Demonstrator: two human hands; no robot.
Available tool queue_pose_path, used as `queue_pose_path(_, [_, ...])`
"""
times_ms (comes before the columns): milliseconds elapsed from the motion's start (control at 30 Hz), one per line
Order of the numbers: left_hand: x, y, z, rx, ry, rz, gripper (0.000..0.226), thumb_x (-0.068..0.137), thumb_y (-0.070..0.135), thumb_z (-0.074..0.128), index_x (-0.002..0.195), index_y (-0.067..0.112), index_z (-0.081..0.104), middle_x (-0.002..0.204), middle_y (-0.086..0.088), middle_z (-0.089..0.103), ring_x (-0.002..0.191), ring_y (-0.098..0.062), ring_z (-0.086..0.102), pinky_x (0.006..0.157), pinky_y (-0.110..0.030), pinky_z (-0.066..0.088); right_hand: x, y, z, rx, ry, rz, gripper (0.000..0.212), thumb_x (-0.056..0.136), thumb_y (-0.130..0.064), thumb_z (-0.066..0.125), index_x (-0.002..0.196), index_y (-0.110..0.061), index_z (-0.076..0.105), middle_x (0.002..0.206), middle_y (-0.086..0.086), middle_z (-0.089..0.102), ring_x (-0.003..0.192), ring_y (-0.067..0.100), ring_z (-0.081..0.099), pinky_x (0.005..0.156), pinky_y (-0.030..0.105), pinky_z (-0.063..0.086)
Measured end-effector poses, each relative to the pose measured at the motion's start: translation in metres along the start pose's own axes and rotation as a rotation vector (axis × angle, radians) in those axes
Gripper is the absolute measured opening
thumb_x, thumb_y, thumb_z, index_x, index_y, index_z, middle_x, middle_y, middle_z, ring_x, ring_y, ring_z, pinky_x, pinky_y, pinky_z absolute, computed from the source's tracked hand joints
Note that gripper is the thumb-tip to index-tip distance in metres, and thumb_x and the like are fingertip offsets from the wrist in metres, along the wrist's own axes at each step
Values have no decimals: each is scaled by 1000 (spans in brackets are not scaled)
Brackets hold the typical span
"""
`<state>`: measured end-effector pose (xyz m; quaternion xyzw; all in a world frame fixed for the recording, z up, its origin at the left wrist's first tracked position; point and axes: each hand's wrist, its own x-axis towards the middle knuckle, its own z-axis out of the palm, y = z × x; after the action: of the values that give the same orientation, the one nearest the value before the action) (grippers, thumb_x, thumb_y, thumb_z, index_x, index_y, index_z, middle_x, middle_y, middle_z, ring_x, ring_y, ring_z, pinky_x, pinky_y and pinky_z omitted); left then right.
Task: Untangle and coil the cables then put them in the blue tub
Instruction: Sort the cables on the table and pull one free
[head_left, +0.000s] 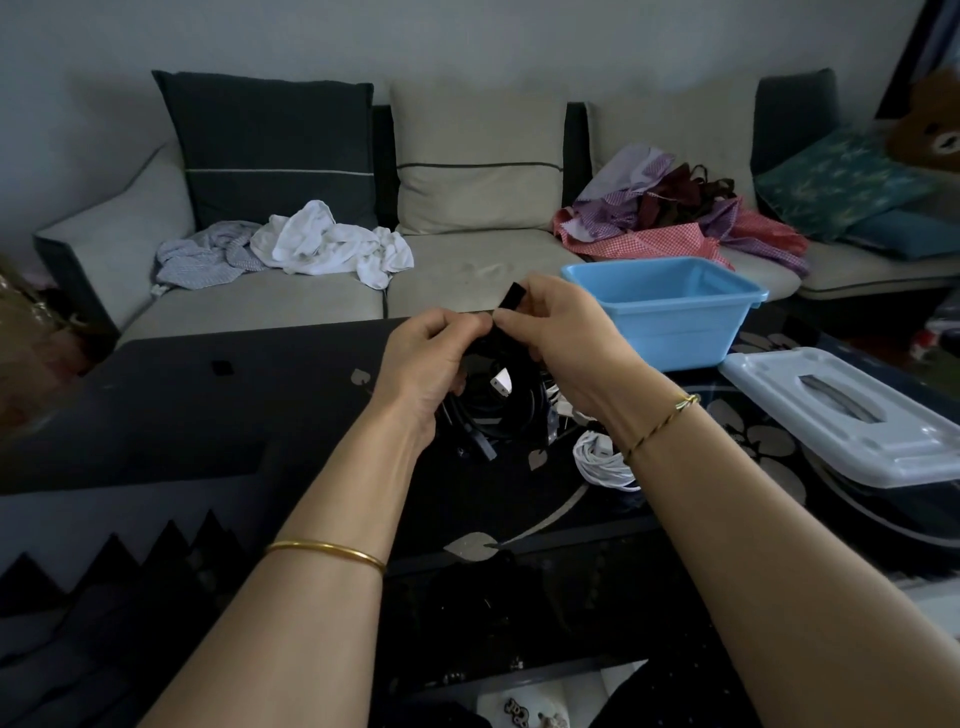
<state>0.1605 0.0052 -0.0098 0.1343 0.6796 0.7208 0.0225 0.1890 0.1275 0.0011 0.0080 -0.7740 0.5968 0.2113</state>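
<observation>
Spanning the back of the room, a grey sofa (467, 270) carries heaps of clothes. In front of it stands a dark glass table (753, 441) with a flower pattern. The blue tub (670, 332) sits at the table's far right edge, and nothing shows inside it. A white lid (841, 415) lies just right of it, nearer the person. Both hands are raised over the table's middle. The left hand (426, 358) curls its fingers round the top of a coiled black cable (498, 415), which hangs below. The right hand (566, 338) pinches a black strap (514, 297) between thumb and fingertips, right at the coil's top. A coiled white cable (602, 462) lies on the table under the right wrist.
</observation>
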Motion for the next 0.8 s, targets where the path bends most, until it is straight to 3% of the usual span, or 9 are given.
queue_pose_path(100, [-1,-1,0,-5,-32,5,23,86,17,66,64,15,60,55,6,53,45,-7,41,42,-19,31,0,-1,-2,33,-31,70,14,88,-3,62,78,-11,58,69,2,57,56,6,55,51,16,43])
queue_pose_path(200, [-1,-1,0,5,-53,10,22,86,17,65,65,16,61,52,11,55,44,-3,45,43,-18,32,2,1,-4,-46,-36,115,10,87,-13,66,84,-5,59,77,11,60,70,21,57,62,30,46])
queue_pose_path(300, [0,-2,-1,29,-81,17,23,87,18,65,64,16,59,50,13,56,43,0,48,42,-16,34,2,1,-5,-106,-74,174,18,86,-22,66,77,-14,53,78,11,52,74,22,49,68,36,39])
queue_pose_path(467, [0,-5,-3,93,-118,46,17,84,23,70,73,15,59,61,7,58,52,-3,52,46,-16,38,-2,3,-3,-63,-130,265,24,91,-15,54,70,-20,43,66,0,47,62,15,46,60,30,39])
queue_pose_path(567, [1,-5,-5,119,-164,65,16,81,25,74,88,17,62,82,3,65,72,-7,61,58,-18,45,-3,2,-4,20,-106,296,24,92,-12,54,70,-19,45,57,-5,46,51,7,44,50,24,37])
queue_pose_path(667, [-1,-4,-9,157,-267,71,32,76,10,76,102,19,60,101,-2,66,88,-11,64,70,-22,50,-4,3,-8,106,-86,334,21,93,-14,56,73,-18,50,57,-4,50,52,8,48,52,25,41])
queue_pose_path(733, [-1,-2,-10,192,-317,101,41,72,0,71,106,19,57,101,-2,65,88,-10,64,76,-22,53,-4,4,-8,122,-73,347,10,93,-15,57,83,-15,55,64,-1,53,55,9,50,52,25,43])
queue_pose_path(800, [-2,-2,-10,246,-298,157,41,75,-8,65,105,20,56,96,0,64,81,-6,63,71,-18,52,-3,6,-7,128,-57,350,4,92,-15,58,92,-13,55,70,0,54,57,10,52,52,25,43])
